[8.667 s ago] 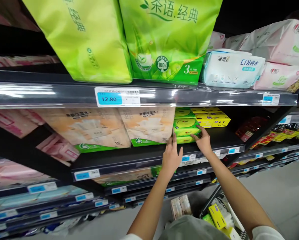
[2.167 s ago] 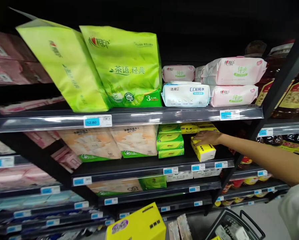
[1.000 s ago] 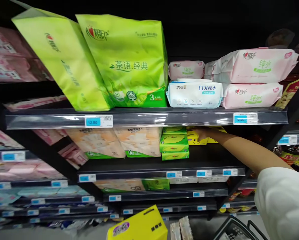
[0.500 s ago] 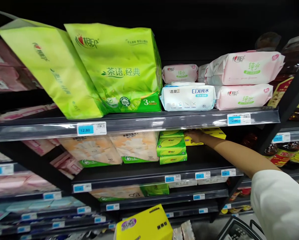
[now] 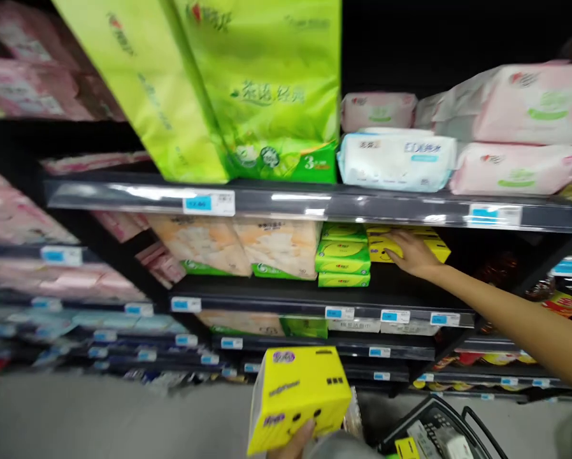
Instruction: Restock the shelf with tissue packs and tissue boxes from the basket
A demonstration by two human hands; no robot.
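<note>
My left hand comes in at the bottom edge, its thumb pressed on the front of a yellow tissue pack with a printed smiley face. The other fingers are hidden below or behind the pack. Reaching in from the right, my right hand rests against a second yellow tissue pack on the middle shelf, thumb and fingers apart. Small green tissue packs are stacked just left of that pack.
Above runs a shelf edge carrying large green tissue packs and wet wipes. Orange-white tissue packs stand left on the middle shelf. A dark shopping basket with goods sits at lower right.
The view has shifted, showing more floor and basket. The held yellow pack now shows more fully, with my left thumb on it. My right hand shows more clearly at the shelf pack.
</note>
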